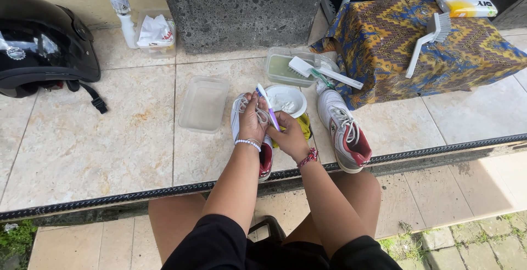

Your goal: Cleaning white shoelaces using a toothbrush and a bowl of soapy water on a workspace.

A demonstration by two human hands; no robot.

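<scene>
My left hand (251, 121) grips the laces and tongue of a white sneaker with a red lining (265, 159) that lies on the tiled step. My right hand (287, 133) holds a purple and white toothbrush (268, 107) whose head points up and away over that shoe. A second matching sneaker (345, 130) stands to the right, apart from both hands. Just beyond my hands sits a small white bowl (286, 99) with some white stuff in it, and a yellow cloth (304, 124) lies beside it.
An empty clear tub (203, 103) lies left of the shoe. A tub of greenish water (281, 68) holds a white brush (325, 72). A patterned-cloth-covered box (417, 45) carries a long white brush (427, 44) and a pouch (469, 2). A black helmet (41, 42) rests far left.
</scene>
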